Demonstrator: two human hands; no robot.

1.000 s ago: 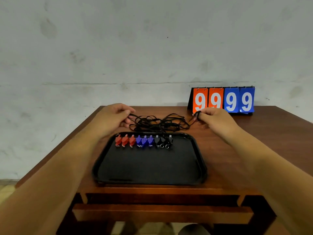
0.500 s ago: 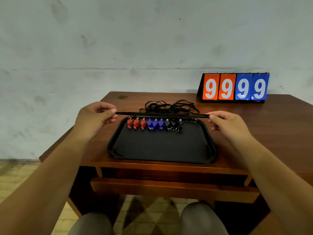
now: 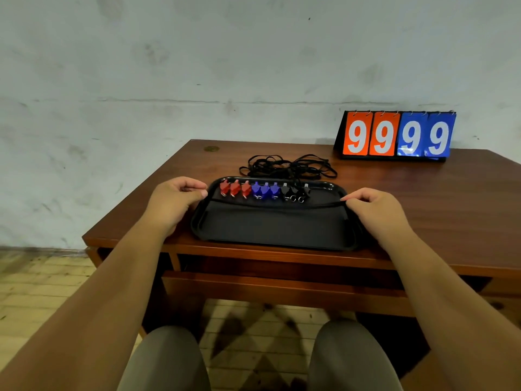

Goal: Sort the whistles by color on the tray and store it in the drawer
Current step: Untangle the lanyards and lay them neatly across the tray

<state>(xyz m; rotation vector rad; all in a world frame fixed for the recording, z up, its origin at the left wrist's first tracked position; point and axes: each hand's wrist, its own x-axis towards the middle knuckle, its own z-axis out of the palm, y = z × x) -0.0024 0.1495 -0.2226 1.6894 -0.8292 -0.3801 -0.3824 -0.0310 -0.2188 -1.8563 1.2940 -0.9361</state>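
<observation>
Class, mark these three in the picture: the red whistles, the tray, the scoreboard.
red whistles (image 3: 234, 189): head view, body of the middle one.
tray (image 3: 276, 228): head view, bare floor.
scoreboard (image 3: 382, 136): head view, second orange card.

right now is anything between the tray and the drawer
Nothing visible does, but the cords sprawl on the table behind the tray, one strand stretched between the left hand and right hand.

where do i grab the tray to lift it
Take the tray by its short side rims, left hand from the left, right hand from the right: the raised lip gives fingers purchase, and whistles line its far edge, so lift level.
</observation>
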